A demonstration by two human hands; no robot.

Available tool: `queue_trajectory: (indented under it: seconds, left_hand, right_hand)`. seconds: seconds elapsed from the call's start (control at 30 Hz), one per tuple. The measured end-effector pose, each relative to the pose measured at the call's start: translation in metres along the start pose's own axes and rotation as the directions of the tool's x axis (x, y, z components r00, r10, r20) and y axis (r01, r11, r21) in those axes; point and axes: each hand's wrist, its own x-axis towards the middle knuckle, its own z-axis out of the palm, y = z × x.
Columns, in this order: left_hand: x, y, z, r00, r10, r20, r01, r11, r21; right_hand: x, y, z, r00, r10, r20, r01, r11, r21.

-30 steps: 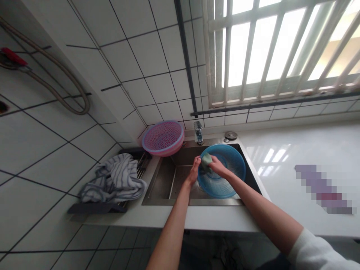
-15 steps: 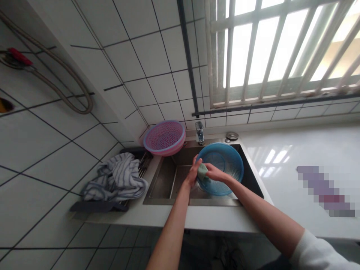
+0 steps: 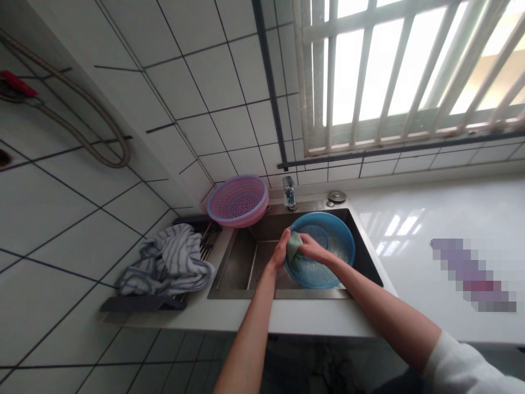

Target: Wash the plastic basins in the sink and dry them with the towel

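A blue plastic basin (image 3: 340, 241) with ribbed sides, perhaps a colander, is tilted over the right part of the steel sink (image 3: 235, 268). My left hand (image 3: 280, 250) grips its left rim, fingers on the outer side. Inside the basin, my right hand (image 3: 315, 250) is closed on a light green cloth (image 3: 293, 246), pressed to the wall near the left rim. The cloth lies between both hands. Some fingertips of my right hand are hidden by the cloth.
Behind the sink stands a chrome faucet (image 3: 289, 192), with a metal drain strainer (image 3: 337, 196) to its right. Pink baskets (image 3: 238, 202) rest at the back left corner. A striped cloth (image 3: 176, 260) lies on a rack at left. A blurred item (image 3: 471, 273) is on the right counter.
The basin has tipped slightly and sits a little lower. My right hand and the green cloth have shifted a little along the left wall. My left hand still holds the rim.
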Motion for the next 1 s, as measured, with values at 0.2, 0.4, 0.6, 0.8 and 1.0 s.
queue_trajectory:
  seconds: [0.2, 0.4, 0.6, 0.8, 1.0]
  left_hand:
    - [0.001, -0.002, 0.005, 0.998, 0.059, 0.035, -0.058, 0.998, -0.030]
    - [-0.002, 0.002, 0.002, 0.994, 0.093, 0.058, -0.095, 0.995, 0.035]
    - [-0.001, 0.002, 0.006, 0.987, 0.144, 0.077, -0.148, 0.988, 0.048]
    - [-0.002, 0.000, 0.002, 0.988, 0.137, 0.076, -0.143, 0.986, 0.082]
    - [0.000, -0.001, 0.005, 0.982, 0.167, 0.092, -0.174, 0.982, 0.073]
  right_hand:
    - [0.001, 0.000, -0.008, 0.989, -0.008, -0.146, 0.012, 1.000, 0.026]
    - [-0.003, 0.002, -0.001, 0.999, 0.051, -0.006, -0.051, 0.998, 0.033]
    - [0.004, 0.006, -0.008, 0.969, -0.039, -0.245, 0.025, 0.998, -0.061]
    - [0.005, 0.016, -0.008, 0.996, 0.012, -0.088, -0.016, 0.999, -0.050]
    - [0.006, 0.017, -0.011, 0.969, 0.042, -0.242, -0.043, 0.999, 0.001]
